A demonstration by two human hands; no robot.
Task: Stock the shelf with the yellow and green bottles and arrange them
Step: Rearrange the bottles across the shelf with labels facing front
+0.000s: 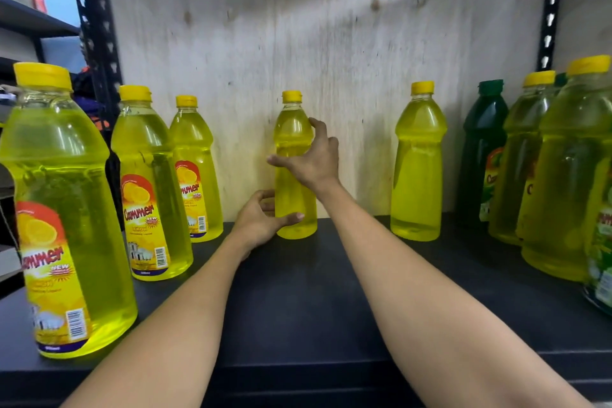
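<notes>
A yellow bottle with a yellow cap stands upright at the back middle of the black shelf, against the plywood back wall. My left hand holds its base, thumb across the front. My right hand wraps its fingers round the bottle's upper body. Three labelled yellow bottles stand in a row on the left: a near one, a middle one and a far one. Another yellow bottle stands right of centre. At the right are a green bottle and more yellow ones.
Black perforated uprights frame the shelf bay on both sides. A green-labelled bottle is cut off at the right edge. Bare shelf surface lies in front of the held bottle, between the left and right groups.
</notes>
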